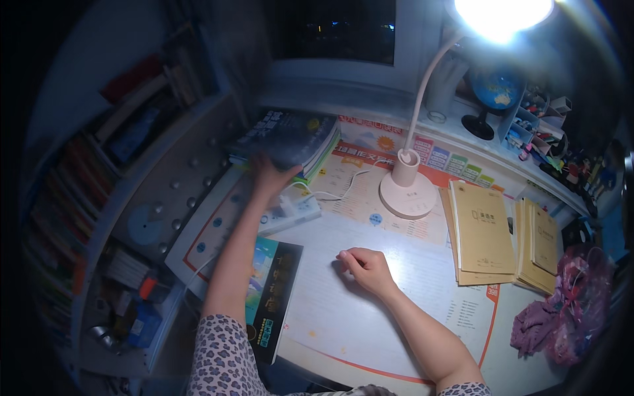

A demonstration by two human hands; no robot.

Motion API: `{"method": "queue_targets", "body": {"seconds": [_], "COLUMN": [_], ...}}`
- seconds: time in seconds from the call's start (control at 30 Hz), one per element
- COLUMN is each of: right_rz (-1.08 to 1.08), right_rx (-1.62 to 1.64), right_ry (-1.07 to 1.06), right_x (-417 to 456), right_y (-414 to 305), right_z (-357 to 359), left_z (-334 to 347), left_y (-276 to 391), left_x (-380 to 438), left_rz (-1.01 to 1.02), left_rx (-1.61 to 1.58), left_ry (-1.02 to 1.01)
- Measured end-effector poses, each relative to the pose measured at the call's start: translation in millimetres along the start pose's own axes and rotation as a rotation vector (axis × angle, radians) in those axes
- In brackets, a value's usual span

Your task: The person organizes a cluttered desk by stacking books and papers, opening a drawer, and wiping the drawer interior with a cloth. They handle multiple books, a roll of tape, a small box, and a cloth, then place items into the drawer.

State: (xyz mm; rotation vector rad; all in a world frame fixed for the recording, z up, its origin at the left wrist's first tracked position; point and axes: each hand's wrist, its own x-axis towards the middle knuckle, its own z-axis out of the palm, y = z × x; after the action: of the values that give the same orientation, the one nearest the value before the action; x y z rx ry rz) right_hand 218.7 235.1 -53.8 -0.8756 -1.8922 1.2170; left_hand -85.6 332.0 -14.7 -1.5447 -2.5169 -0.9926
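My left hand [275,180] reaches to the near edge of a stack of books [292,136] at the back left of the desk. Its thumb and fingers are spread against the stack; the fingertips are blurred over the dark top cover, so a grip cannot be made out. Under my left forearm lies a book with a black and teal cover [277,292], partly hidden and jutting over the desk's front edge. My right hand [369,270] rests loosely curled on the white desk mat [342,317], with nothing visible in it.
A lit desk lamp [408,195] stands behind my hands. A white power strip [292,215] with cables sits by my left wrist. Tan notebooks [485,227] and a pink plastic bag [579,307] are at right. A bookshelf [74,198] borders the left; a globe [495,89] stands behind.
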Motion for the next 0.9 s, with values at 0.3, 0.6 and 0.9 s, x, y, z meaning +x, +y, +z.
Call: {"method": "queue_targets", "body": {"seconds": [0.3,0.6,0.9], "right_rz": [0.019,-0.009,-0.022], "right_rx": [0.001,-0.006,0.003], "right_ry": [-0.001,-0.033,-0.030], "right_x": [-1.8,-2.6,-1.1], "right_y": [-4.6,-3.2,0.9], "right_z": [-4.0,0.1,2.1], "left_z": [-7.8,-10.8,-146.6], "left_y": [20.2,-33.6,-117.0], "left_x": [8.5,33.7,-109.2], "left_rz": [0.049,0.129,-0.134], "left_rx": [0.054,-0.039,0.178], "left_ry": [0.006,-0.121,-0.253]}}
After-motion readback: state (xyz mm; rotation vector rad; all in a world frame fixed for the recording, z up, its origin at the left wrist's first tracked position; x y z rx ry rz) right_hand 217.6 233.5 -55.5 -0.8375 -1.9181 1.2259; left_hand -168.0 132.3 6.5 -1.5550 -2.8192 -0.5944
